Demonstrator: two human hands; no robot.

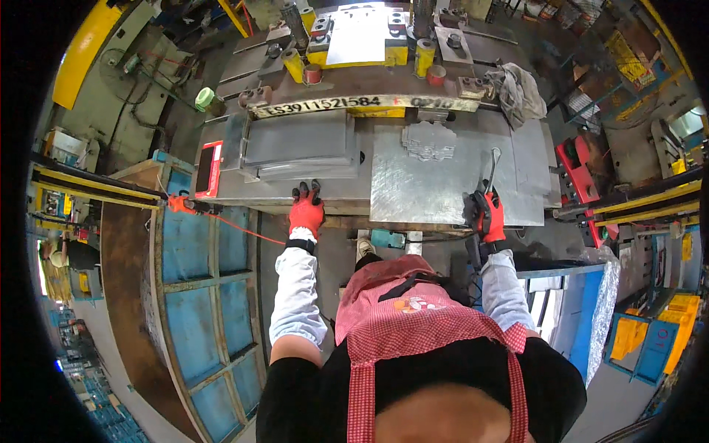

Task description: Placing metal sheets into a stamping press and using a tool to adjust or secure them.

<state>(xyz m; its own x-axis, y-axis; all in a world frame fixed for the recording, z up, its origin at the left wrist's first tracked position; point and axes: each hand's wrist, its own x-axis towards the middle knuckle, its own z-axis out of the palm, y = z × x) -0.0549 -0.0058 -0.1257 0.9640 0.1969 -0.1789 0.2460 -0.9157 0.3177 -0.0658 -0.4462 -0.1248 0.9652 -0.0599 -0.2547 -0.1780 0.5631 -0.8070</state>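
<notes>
My left hand (306, 210), in a red and black glove, lies at the press table's front edge with its fingers stretched out, holding nothing. Just beyond its fingertips is a stack of grey metal sheets (299, 144). My right hand (488, 213), gloved alike, is closed round a slim metal tool with a rounded head, like a wrench (493, 168). Its head points away from me, over a broad shiny metal sheet (413, 188). On that sheet's far part sits a small pile of notched flat metal pieces (429, 141).
Behind the sheets stands a die (317, 108) with yellow blocks and a bright plate (357, 37). A grey rag (520, 96) hangs at the right. A red-framed dark panel (210, 170) lies at the left. A blue-panelled frame (193, 255) stands left of me; a red device (578, 173) is right.
</notes>
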